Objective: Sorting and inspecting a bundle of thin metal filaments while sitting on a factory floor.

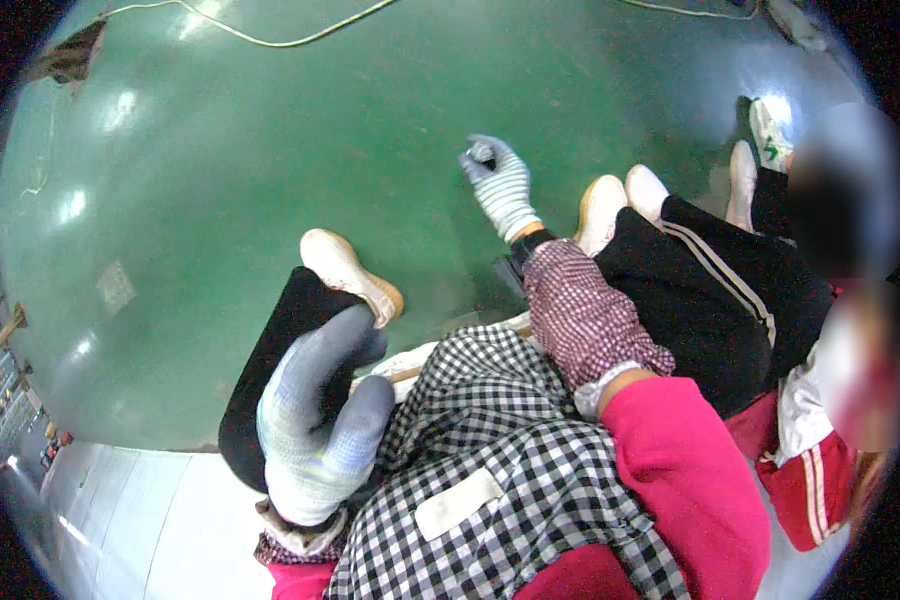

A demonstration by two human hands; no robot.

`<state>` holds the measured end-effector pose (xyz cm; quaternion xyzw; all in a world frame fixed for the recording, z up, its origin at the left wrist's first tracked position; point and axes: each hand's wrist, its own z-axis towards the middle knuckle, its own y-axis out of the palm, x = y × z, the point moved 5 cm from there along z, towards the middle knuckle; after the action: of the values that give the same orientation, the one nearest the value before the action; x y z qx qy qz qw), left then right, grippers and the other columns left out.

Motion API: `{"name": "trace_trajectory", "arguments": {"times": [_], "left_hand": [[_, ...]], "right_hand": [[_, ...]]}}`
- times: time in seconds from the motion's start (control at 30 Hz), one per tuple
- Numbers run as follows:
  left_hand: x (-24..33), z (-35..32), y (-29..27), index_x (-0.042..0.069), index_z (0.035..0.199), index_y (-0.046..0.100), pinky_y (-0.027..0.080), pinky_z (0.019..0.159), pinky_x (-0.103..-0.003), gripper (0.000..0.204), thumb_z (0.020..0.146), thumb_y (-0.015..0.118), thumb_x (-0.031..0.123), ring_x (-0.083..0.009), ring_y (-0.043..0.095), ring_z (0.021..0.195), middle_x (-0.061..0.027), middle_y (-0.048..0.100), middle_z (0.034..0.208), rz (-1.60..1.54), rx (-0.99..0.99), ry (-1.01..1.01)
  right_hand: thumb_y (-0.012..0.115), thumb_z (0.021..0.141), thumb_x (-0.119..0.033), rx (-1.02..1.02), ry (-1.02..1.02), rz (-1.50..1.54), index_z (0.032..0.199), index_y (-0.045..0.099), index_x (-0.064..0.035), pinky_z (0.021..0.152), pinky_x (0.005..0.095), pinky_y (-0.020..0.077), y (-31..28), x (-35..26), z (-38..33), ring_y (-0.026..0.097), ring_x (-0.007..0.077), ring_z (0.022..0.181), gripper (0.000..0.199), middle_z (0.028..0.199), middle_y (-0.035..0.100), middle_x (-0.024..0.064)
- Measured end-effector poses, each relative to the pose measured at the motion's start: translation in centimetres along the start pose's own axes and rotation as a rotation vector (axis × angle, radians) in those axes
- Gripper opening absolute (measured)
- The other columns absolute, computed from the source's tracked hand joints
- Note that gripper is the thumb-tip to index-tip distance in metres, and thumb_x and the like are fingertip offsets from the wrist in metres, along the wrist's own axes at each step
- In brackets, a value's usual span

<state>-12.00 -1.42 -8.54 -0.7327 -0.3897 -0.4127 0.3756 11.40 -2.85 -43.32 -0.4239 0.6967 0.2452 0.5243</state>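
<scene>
My left hand [320,425], in a grey-white knitted glove, is raised over my left thigh. Its thumb and fingers curve but stand apart, with nothing visible between them. Further forward, over the green floor, my right hand [502,190] wears a striped grey-white glove. The fingers there curl in to the thumb around a small greyish spot that I cannot make out. A checked sleeve cover [585,310] wraps my right forearm. Across my lap lies a black-and-white checked apron [530,470] with a pale rectangular patch [458,503].
The green floor [270,130] stretches ahead, with a pale cable [300,43] along its far side. My white shoe [345,265] is in front of my left leg. Close on my right sits a person in black striped trousers [725,285]; another person's white shoes [742,180] are beyond.
</scene>
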Motion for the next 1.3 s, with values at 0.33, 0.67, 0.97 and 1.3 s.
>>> {"name": "trace_trajectory", "arguments": {"times": [0.33, 0.67, 0.97, 1.3], "left_hand": [[-1.4, 4.7, -0.5, 0.003, 0.125, 0.057, 0.050, 0.089, -0.036, 0.048, 0.081, 0.073, 0.015, -0.0275, 0.061, 0.104, -0.0161, 0.058, 0.120, 0.399, 0.203, 0.467], [-0.2, 7.0, 2.3, 0.002, 0.133, 0.051, 0.052, 0.069, -0.029, 0.049, 0.095, 0.062, 0.030, -0.0137, 0.061, 0.077, -0.0094, 0.063, 0.104, -0.436, -0.237, 0.218], [-0.3, 7.1, 3.3, -0.001, 0.136, 0.044, 0.054, 0.071, -0.031, 0.059, 0.094, 0.062, 0.037, -0.0158, 0.063, 0.082, -0.0112, 0.061, 0.107, -0.655, -0.352, 0.212], [1.1, 7.6, 3.0, 0.001, 0.125, 0.054, 0.053, 0.084, -0.037, 0.056, 0.093, 0.059, 0.046, -0.0228, 0.065, 0.093, -0.0123, 0.066, 0.104, -0.570, -0.442, 0.167]], "right_hand": [[0.068, 0.091, -0.022, -0.424, 0.385, 0.694, 0.112, 0.064, -0.0075, 0.049, 0.0163, 0.0407, 3.9, -17.8, -3.7, 0.051, 0.0028, 0.060, 0.025, 0.097, 0.068, 0.0007], [0.046, 0.097, -0.057, -0.538, 0.079, 0.216, 0.125, 0.059, -0.0068, 0.062, 0.0186, 0.0453, -0.7, -31.9, -9.0, 0.059, 0.0070, 0.072, 0.059, 0.112, 0.067, 0.0046], [0.063, 0.095, -0.037, -0.629, -0.269, -0.082, 0.126, 0.059, -0.0006, 0.090, 0.0317, 0.0490, -0.2, -32.5, -8.7, 0.061, 0.0144, 0.100, 0.049, 0.113, 0.066, 0.0074], [0.070, 0.089, -0.022, -0.624, -0.142, 0.248, 0.118, 0.063, -0.0008, 0.090, 0.0289, 0.0489, 1.2, -34.9, -8.7, 0.062, 0.0118, 0.096, 0.036, 0.103, 0.069, 0.0037]]}}
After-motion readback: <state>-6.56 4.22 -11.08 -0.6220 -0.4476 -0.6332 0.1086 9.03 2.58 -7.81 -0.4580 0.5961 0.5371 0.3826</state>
